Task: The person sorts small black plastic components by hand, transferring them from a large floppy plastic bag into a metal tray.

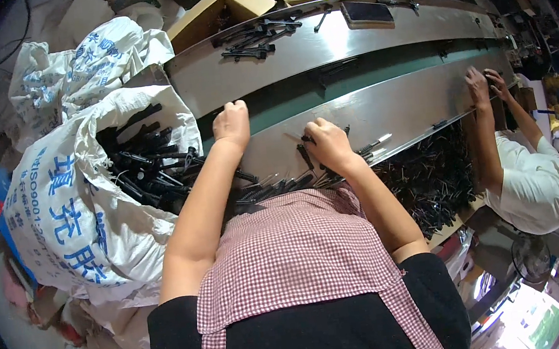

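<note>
My left hand (232,121) is closed, fingers curled, above the edge of the green conveyor belt (273,110). Anything inside that fist is hidden from me. My right hand (329,140) is pinched on a slim black piece (308,140) over the near metal ledge (382,110). Just below both hands, along the ledge's near edge, lie several black rod-like pieces (264,193), some with shiny shafts. One with a pale metal end (377,142) points away to the right of my right wrist. Their exact kind is too small to tell.
To the left, an open white woven sack (57,198) holds more black pieces (149,161). Black pieces (261,36) and a dark phone-like slab (367,14) lie on the far ledge. A heap of black parts (423,180) sits at right, near a co-worker (532,175) whose hands are at the ledge.
</note>
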A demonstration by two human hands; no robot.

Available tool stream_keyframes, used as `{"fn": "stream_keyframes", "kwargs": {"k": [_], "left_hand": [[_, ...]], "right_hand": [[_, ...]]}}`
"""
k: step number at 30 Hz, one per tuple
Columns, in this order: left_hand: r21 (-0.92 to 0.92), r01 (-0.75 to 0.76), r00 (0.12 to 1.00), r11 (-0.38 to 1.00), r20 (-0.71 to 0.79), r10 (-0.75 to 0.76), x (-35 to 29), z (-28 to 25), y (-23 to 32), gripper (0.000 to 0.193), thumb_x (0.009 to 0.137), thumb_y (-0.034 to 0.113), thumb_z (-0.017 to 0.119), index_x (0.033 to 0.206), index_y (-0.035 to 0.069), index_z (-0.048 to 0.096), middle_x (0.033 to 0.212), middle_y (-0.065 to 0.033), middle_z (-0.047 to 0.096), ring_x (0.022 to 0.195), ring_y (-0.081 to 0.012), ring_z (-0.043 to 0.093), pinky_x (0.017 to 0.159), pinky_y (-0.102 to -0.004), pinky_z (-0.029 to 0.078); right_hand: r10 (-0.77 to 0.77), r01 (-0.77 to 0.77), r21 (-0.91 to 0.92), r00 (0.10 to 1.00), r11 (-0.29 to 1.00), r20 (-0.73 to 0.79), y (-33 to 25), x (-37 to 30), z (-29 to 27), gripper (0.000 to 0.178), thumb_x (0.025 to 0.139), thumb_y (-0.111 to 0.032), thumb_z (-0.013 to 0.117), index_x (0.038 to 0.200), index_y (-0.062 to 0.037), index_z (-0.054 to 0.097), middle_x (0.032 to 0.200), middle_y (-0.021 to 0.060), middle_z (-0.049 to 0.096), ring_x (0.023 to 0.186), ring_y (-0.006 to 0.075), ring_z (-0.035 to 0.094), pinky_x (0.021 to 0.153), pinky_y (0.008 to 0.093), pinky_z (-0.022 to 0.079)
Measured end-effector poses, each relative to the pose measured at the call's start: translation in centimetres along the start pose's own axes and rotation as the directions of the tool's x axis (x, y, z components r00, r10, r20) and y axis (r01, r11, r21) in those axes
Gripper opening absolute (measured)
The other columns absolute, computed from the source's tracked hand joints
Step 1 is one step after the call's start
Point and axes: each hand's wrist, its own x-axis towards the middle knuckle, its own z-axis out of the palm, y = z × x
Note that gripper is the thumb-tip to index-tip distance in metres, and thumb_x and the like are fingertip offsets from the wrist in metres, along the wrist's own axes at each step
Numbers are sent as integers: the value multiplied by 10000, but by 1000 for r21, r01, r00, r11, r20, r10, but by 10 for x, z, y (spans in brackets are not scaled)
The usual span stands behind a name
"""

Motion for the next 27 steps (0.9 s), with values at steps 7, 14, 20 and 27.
{"fn": "stream_keyframes", "kwargs": {"k": [7, 14, 20, 27], "left_hand": [[-323, -12, 998, 946, -68, -11, -39, -81, -13, 140, 836, 133, 648, 953, 58, 667, 956, -175, 681, 885, -367, 670, 779, -451, 538], [-444, 49, 965, 895, -211, -157, -88, -153, -59, 154, 850, 148, 655, 950, 34, 679, 875, -169, 693, 832, -339, 674, 749, -412, 524], [-629, 108, 934, 770, -200, -295, -143, -147, -85, 135, 831, 36, 660, 958, -8, 670, 871, -157, 693, 764, -264, 687, 700, -344, 533], [-437, 16, 975, 899, -191, -110, -173, -116, -96, 282, 741, -7, 700, 1015, 32, 645, 957, -148, 643, 911, -324, 630, 818, -390, 506]], "right_hand": [[173, -74, 426, 965, 902, -199, -11, 37, -4, 179, 800, -29, 625, 958, 26, 560, 853, 199, 649, 750, 309, 671, 667, 401, 540], [537, -112, 992, 841, 55, 65, 15, 112, 30, 225, 928, -53, 558, 1036, 143, 539, 925, 206, 629, 760, 280, 699, 670, 352, 618], [450, -258, 964, 870, 72, 199, -1, 78, 29, 341, 958, -114, 543, 1187, 138, 526, 982, 222, 654, 732, 255, 688, 642, 349, 605], [-223, 184, 483, 974, 856, 25, -102, 38, 60, 250, 842, -198, 691, 1021, -26, 665, 907, 124, 673, 785, 275, 666, 712, 360, 544]]}}
